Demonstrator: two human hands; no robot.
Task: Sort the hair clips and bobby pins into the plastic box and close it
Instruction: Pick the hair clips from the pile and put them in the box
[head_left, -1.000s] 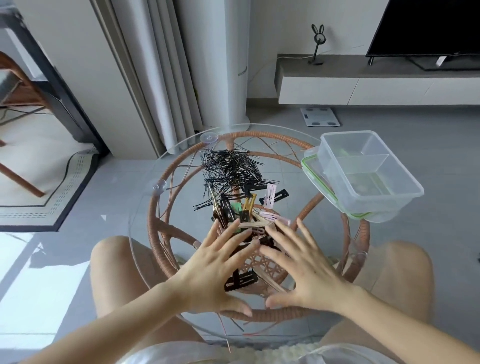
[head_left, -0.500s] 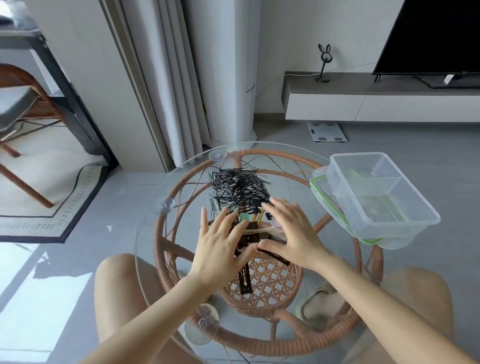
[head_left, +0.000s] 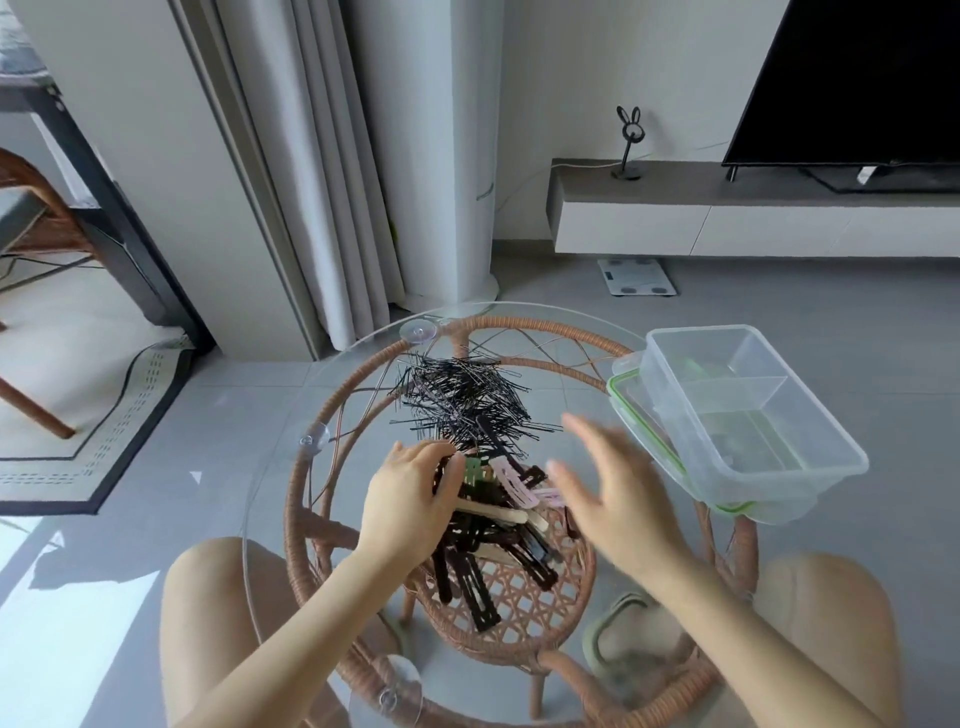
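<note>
Both hands have shifted since the earlier frames: the right hand (head_left: 621, 499) has lifted off the hair clips (head_left: 498, 530) and moved toward the plastic box (head_left: 748, 415), while the left hand (head_left: 410, 499) has curled onto the pile. Left grip: fingers bent, tips on the near-left edge of the hair clips; whether a clip is actually pinched cannot be told. Right grip: fingers spread wide, nothing in it, blurred, raised between the hair clips and the plastic box. Bobby pins (head_left: 462, 400) lie in a black heap just beyond the hair clips, touching them. Lid (head_left: 631, 410), green-rimmed, sits under the plastic box, at the counter (head_left: 291, 467) edge to the right of the hair clips.
</note>
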